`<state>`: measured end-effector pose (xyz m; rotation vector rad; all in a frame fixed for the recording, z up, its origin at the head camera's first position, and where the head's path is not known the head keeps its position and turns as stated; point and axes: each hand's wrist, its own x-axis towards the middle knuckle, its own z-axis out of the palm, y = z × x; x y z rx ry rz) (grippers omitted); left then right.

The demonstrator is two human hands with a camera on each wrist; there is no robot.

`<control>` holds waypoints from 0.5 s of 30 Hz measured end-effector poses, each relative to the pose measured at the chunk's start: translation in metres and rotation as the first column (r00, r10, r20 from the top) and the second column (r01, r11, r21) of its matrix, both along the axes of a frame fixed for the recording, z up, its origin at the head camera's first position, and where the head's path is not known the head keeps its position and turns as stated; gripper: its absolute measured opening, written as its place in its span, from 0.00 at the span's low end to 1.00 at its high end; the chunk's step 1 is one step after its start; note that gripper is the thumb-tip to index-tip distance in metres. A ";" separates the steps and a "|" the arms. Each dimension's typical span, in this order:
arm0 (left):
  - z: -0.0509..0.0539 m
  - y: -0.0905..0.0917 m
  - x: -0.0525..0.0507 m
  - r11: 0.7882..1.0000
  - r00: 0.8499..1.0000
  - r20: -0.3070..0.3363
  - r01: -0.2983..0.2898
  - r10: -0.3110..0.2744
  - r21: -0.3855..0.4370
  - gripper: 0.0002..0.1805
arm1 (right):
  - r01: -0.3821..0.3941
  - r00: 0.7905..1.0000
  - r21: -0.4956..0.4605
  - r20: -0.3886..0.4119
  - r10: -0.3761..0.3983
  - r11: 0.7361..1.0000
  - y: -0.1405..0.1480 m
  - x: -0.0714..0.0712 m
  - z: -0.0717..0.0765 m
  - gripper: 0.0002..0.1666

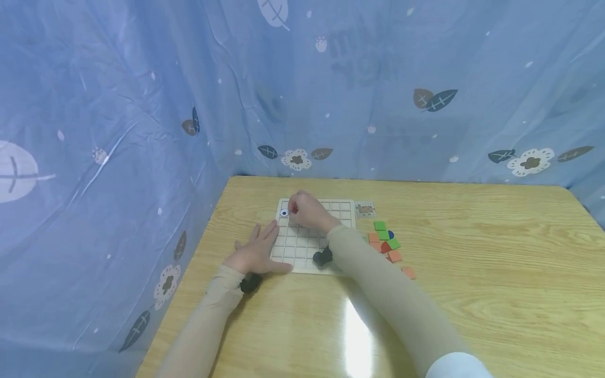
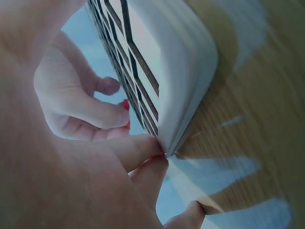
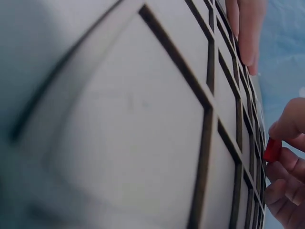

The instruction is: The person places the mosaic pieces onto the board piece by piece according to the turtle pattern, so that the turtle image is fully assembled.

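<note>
A white grid board lies on the table, its squares marked off by dark lines in the wrist views. My left hand rests with spread fingers along the board's left edge, and fingertips touch its side in the left wrist view. Over the board's upper left part, my right hand pinches a small red tile between thumb and fingers. Just left of those fingers, a white tile with a dark eye-like dot sits in a square. The red tile's full shape is hidden by the fingers.
Loose green tiles, orange tiles, and a few red and blue pieces lie right of the board, partly behind the right sleeve. A small picture card is beside the board's upper right corner. Blue patterned curtain borders the table.
</note>
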<state>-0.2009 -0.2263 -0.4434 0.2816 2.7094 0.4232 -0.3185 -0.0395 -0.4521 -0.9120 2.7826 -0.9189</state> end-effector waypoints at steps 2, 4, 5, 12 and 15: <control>0.000 0.000 0.000 1.000 1.000 -0.003 -0.002 0.002 0.004 0.69 | 0.013 1.000 -0.013 0.013 -0.013 1.000 -0.001 0.000 0.000 0.09; 0.000 0.000 0.001 1.000 1.000 -0.009 -0.001 0.001 -0.001 0.69 | 0.026 0.999 -0.019 0.023 -0.025 0.999 -0.003 0.000 0.000 0.08; 0.000 0.000 0.001 1.000 1.000 -0.011 0.000 0.000 -0.003 0.68 | 0.030 0.999 -0.018 0.026 -0.029 0.999 -0.003 0.000 -0.001 0.08; -0.001 0.000 0.001 1.000 1.000 -0.005 0.003 -0.003 -0.006 0.69 | 0.024 1.000 0.011 -0.004 -0.024 1.000 -0.004 -0.004 -0.004 0.09; -0.002 0.000 0.000 1.000 1.000 -0.002 0.000 0.000 -0.009 0.69 | 0.013 1.000 0.015 -0.005 -0.013 1.000 -0.003 -0.004 -0.004 0.09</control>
